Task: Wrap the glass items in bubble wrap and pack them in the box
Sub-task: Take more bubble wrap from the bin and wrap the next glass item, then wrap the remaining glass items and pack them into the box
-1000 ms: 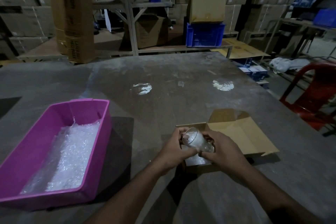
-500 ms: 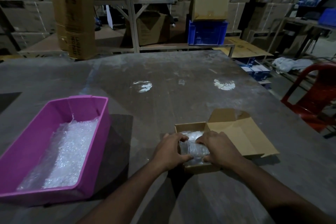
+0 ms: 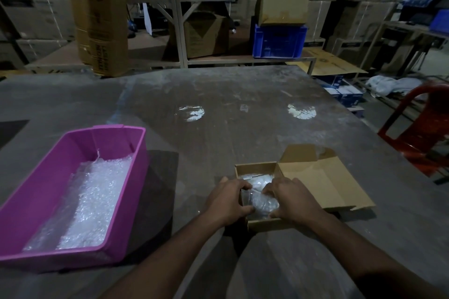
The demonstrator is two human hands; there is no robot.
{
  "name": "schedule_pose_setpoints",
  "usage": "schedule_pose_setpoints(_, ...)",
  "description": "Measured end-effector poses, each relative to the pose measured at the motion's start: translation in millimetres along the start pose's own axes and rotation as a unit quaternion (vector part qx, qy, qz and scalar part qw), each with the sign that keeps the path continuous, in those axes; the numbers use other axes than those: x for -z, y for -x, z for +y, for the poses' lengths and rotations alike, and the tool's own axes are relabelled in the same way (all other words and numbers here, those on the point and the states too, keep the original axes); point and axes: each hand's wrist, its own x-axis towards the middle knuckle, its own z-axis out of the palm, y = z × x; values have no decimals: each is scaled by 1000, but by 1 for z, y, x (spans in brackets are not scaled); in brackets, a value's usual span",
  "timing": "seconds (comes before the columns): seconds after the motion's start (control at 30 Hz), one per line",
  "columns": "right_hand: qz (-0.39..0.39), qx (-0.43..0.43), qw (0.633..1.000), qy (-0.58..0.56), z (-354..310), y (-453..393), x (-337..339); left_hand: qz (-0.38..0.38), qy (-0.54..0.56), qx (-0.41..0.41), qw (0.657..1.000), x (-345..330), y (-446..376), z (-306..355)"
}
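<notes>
A small open cardboard box [image 3: 255, 169] sits on the table near me, its lid flap [image 3: 323, 184] folded out to the right. A glass wrapped in bubble wrap [image 3: 261, 202] lies on its side inside the box. My left hand [image 3: 227, 201] grips its open left end and my right hand [image 3: 295, 200] holds its right end. More wrapped material [image 3: 258, 180] shows behind it in the box.
A purple plastic tub [image 3: 136, 162] with bubble wrap sheets [image 3: 92, 204] stands on the table to the left. A red plastic chair [image 3: 418, 133] stands off the table's right edge. Shelving, cardboard cartons and a blue crate [image 3: 279, 41] lie beyond the far edge.
Both hands have lowered the wrapped glass from above the box down into it, turning it onto its side.
</notes>
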Motion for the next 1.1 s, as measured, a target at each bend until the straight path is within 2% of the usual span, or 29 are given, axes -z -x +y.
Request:
schedule_pose_setpoints(0.17,-13,-7,999,-36,4,0,2,-9,-8,0,1000,4,1,3)
schedule_pose_setpoints(0.7,-7,-22,999,-30,3,5,7,-22,-27,-17,999,9,3,9)
schedule_pose_setpoints(0.87,-5,-35,997,-67,4,9,15,-18,3,-16,1000,9,3,6)
schedule_pose_setpoints(0.97,11,-36,996,-81,-1,7,20,3,26,-7,1000,14,5,2)
schedule_pose_setpoints(1.1,73,-26,989,-124,-22,3,27,65,47,-2,997,41,20,-5)
